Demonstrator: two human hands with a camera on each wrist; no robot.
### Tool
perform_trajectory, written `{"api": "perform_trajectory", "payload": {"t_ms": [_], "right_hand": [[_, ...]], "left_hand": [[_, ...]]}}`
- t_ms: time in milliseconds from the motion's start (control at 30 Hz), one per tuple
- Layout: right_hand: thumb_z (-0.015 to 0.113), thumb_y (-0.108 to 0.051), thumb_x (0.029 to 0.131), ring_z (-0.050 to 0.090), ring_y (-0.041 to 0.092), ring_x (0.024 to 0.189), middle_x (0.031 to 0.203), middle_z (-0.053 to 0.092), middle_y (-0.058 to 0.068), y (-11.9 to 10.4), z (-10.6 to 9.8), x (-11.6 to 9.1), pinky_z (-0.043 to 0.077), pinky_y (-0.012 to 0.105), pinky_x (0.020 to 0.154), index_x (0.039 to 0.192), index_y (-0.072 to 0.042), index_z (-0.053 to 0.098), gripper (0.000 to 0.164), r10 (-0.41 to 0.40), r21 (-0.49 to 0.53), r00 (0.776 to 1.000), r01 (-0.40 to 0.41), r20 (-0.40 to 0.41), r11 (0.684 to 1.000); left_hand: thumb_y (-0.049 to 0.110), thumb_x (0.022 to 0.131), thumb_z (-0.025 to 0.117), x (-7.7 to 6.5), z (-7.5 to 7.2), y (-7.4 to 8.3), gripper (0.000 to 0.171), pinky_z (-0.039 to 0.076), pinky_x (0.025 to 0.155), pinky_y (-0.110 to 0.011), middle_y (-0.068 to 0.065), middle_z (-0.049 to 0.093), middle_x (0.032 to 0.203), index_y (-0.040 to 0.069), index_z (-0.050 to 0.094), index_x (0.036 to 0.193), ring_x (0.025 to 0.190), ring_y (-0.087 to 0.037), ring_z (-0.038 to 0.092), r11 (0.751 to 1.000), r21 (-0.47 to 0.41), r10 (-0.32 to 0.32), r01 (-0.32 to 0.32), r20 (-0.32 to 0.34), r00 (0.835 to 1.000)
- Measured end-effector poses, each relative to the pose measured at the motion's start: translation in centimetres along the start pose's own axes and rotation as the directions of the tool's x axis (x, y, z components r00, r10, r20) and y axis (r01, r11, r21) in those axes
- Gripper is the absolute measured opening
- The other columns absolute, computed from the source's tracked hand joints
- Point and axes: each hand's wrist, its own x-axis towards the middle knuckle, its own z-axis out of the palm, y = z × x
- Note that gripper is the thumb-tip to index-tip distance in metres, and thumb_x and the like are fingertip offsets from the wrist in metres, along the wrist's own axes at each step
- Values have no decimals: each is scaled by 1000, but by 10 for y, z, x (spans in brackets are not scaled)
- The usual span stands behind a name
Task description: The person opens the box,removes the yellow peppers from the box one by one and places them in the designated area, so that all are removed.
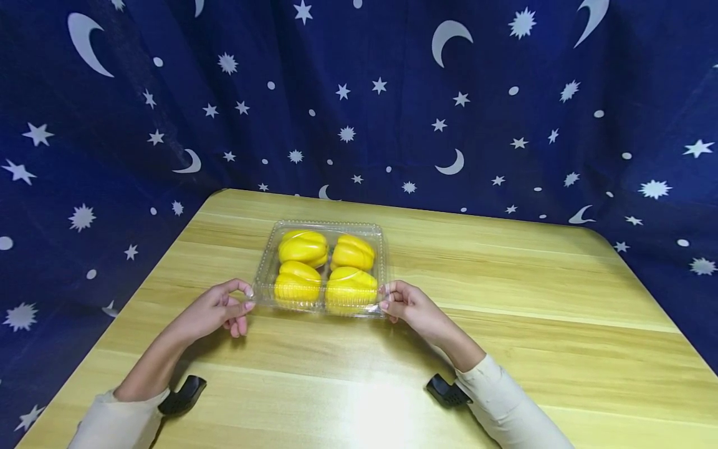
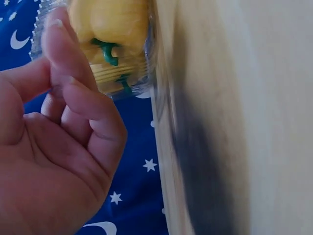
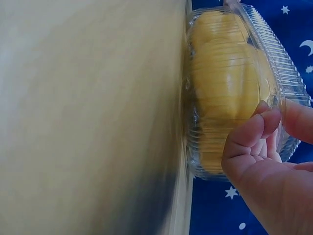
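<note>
A clear plastic clamshell box (image 1: 328, 223) with ribbed sides lies on the table, left of the middle in the head view. Inside it sit several yellow bell peppers (image 1: 303, 247); the left wrist view shows green stems (image 2: 106, 52) on two of them. My left hand (image 1: 215, 307) pinches the box's near left corner between thumb and forefinger, the other fingers curled below. At the near right corner, the rim is pinched by the thumb and forefinger of my right hand (image 1: 421, 315). The lid lies over the peppers; whether its edge is latched I cannot tell.
The light wooden table (image 1: 538, 324) spreads out on all sides of the box. Behind and beside it hangs a dark blue curtain (image 1: 392, 56) with moons and stars. Black wrist cameras (image 1: 184, 395) sit at both sleeves.
</note>
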Motion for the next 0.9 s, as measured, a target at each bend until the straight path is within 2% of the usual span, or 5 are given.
{"api": "perform_trajectory", "payload": {"t_ms": [267, 467, 533, 667, 900], "right_hand": [[50, -5, 89, 45, 11, 68, 80, 46, 2, -2, 2, 0, 42, 22, 63, 109, 9, 43, 25, 5, -14, 1000, -5, 1, 1000], [51, -7, 90, 45, 11, 67, 79, 46, 2, -1, 1, -1, 42, 24, 64, 110, 11, 44, 28, 0, -37, 1000, 0, 5, 999], [51, -7, 90, 45, 11, 67, 79, 46, 2, 0, 1, -1, 42, 25, 64, 110, 11, 44, 28, 1, -35, 1000, -1, 4, 999], [51, -7, 89, 45, 12, 67, 79, 46, 2, 0, 2, 0, 42, 24, 64, 109, 10, 45, 27, 4, -36, 1000, -4, -2, 999], [51, -5, 89, 45, 11, 67, 78, 46, 2, 0, 2, 0, 42, 23, 63, 108, 11, 44, 26, 1, -28, 1000, -1, -8, 1000]], "left_hand": [[11, 92, 50, 0, 3, -1, 23, 48, 52, -27, -7, 60, 61, -7, 40, 103, 52, -12, 55, 1000, -28, -7, 4, -92, 996], [14, 92, 53, 5, 6, -4, 34, 49, 54, -26, -6, 59, 62, -7, 36, 114, 53, -11, 54, 996, -67, -69, 60, -156, 985], [15, 91, 54, 6, 7, -5, 41, 49, 54, -26, -6, 60, 62, -7, 33, 119, 53, -11, 54, 995, -79, -77, 65, -160, 984], [15, 91, 54, 7, 9, -3, 49, 49, 52, -25, -4, 61, 61, -9, 29, 125, 50, -9, 53, 993, -115, -50, 33, -150, 987], [16, 93, 51, 7, 14, 1, 46, 50, 50, -30, -4, 59, 57, -9, 27, 124, 47, -11, 54, 994, -103, -34, 19, -153, 988]]}}
